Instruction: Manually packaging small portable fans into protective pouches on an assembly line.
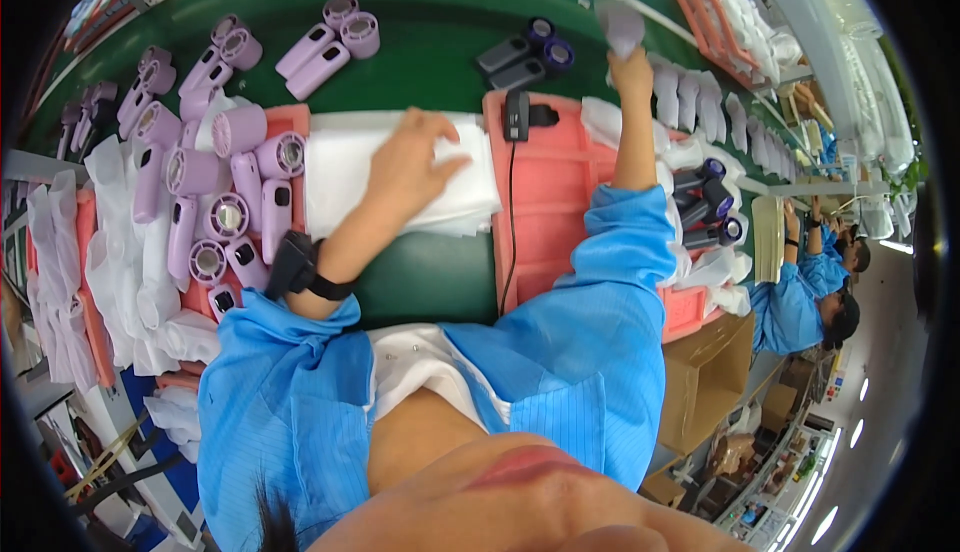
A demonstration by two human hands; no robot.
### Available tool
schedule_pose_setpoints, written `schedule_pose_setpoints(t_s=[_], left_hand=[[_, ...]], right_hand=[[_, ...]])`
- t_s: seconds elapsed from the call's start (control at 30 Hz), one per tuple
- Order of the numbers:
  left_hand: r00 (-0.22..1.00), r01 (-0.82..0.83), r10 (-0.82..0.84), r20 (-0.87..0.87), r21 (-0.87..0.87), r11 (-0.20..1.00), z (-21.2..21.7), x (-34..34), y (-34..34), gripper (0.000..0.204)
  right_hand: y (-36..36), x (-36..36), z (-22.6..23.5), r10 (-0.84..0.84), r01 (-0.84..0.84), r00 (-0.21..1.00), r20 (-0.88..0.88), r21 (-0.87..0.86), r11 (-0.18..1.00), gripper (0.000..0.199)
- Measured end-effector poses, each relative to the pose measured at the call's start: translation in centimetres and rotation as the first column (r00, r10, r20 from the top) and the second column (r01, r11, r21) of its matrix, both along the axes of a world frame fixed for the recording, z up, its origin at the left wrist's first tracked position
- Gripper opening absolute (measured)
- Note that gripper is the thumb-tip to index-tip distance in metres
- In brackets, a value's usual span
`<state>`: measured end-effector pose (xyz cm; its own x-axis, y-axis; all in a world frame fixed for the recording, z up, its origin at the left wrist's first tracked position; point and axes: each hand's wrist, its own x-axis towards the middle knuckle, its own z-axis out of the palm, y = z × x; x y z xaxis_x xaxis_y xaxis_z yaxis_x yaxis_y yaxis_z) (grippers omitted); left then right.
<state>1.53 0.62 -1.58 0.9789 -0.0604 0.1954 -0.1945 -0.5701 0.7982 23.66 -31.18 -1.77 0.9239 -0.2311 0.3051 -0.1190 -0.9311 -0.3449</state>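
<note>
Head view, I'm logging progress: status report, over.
Left hand open over white packaging stack. Right hand holding pale blurred item, likely sleeved fan. Black corded device between hands, on pink tray.

Above the green counter (420, 72), the right hand (632, 72) grips a blurred pale item (624, 30). The left hand (410, 164), fingers loosely spread, is over a stack of white sleeves (340, 172). Lilac fans (188, 170) crowd a pink tray (298, 115) at left; two dark fans (502, 54) lie farther off.

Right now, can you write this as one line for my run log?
left hand: open, over white sheets | right hand: holding blurry pale thing | left side: purple fans | far side: dark fans
</note>
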Motion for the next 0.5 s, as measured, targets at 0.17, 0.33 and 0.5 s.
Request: schedule_pose_setpoints(t_s=[0.17, 0.33, 0.5], left_hand=[[0.996, 0.063, -0.077, 0.039, 0.282, 0.957, -1.5, -0.1, -1.2, 0.030], [0.991, 0.029, -0.062, 0.119, 0.255, 0.966, -2.7, 0.1, -0.7, 0.020], [0.990, -0.028, -0.019, 0.138, 0.329, 0.944, -4.0, -0.1, -1.0, 0.016]], right_hand=[[-1.6, -0.4, -1.4, -0.236, 0.093, 0.942, -0.238, -0.492, 0.866, 0.054], [12.4, -14.1, 17.6, 0.784, -0.852, 0.451, 0.427, -0.058, 0.521, 0.020], [24.4, -17.3, 30.1, 0.645, -0.788, -0.159, 0.748, -0.489, 0.373, 0.009]])
